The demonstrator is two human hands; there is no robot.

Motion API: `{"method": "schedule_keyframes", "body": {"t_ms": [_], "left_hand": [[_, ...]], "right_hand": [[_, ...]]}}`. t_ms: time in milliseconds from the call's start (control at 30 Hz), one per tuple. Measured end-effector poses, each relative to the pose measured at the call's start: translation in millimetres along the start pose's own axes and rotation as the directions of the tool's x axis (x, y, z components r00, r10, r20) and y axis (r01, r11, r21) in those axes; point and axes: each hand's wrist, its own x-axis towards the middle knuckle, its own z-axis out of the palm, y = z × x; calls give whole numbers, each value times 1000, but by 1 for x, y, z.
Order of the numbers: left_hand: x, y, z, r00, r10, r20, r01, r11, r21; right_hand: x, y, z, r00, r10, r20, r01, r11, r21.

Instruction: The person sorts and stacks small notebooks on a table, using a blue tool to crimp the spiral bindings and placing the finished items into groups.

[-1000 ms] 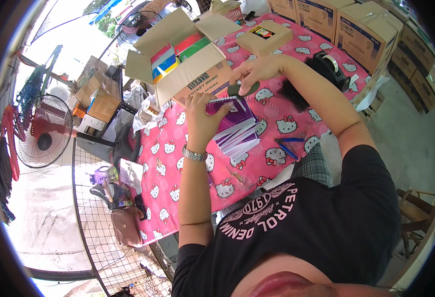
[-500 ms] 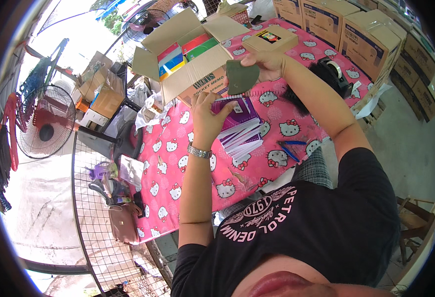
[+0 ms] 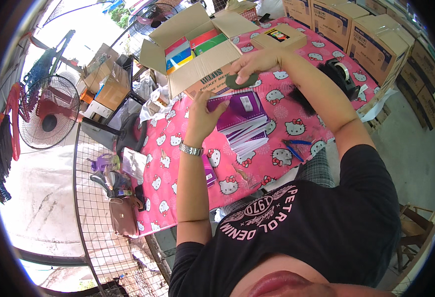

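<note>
Your left hand [image 3: 204, 111] holds the purple notebook [image 3: 235, 111] by its left side, near the top, thumb on the cover; your right hand [image 3: 257, 64] pinches a dark green pad [image 3: 243, 83] just past the notebook's top edge, thumb on top, some fingers hidden. The notebook is on the pink table [image 3: 173, 133], at the far end of a messy pile of notebooks [image 3: 249, 141] with white pages fanned toward you; it looks light and bendy, and its cover may be slippery; best hold it flat near the top edge, for its thin pages may crease. The pad looks light and a bit stiff; grip it by its rim. Behind your hands, 1 open box [image 3: 153, 57] holds books [image 3: 180, 49] with red, blue, yellow and green covers; to its right sits 1 flat box [image 3: 264, 42], closed; you cannot tell what it holds.
</note>
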Motion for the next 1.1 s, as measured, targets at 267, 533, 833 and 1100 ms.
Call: {"method": "schedule_keyframes", "body": {"t_ms": [267, 533, 833, 1100], "left_hand": [[-1, -19, 5, 996, 94, -5, -94, 993, -75], [-2, -4, 1, 997, 76, 21, -75, 997, -34], [5, -12, 5, 996, 81, 41, -78, 996, -52], [4, -11, 4, 997, 66, 40, -62, 993, -103]], "right_hand": [[-4, 12, 11, 990, -140, -1, 134, 941, 312], [-9, 11, 18, 987, -162, 4, 143, 882, 449], [6, 4, 25, 998, 25, -54, -33, 989, -143], [20, 12, 13, 1000, 1, -26, 2, 992, 129]]}}
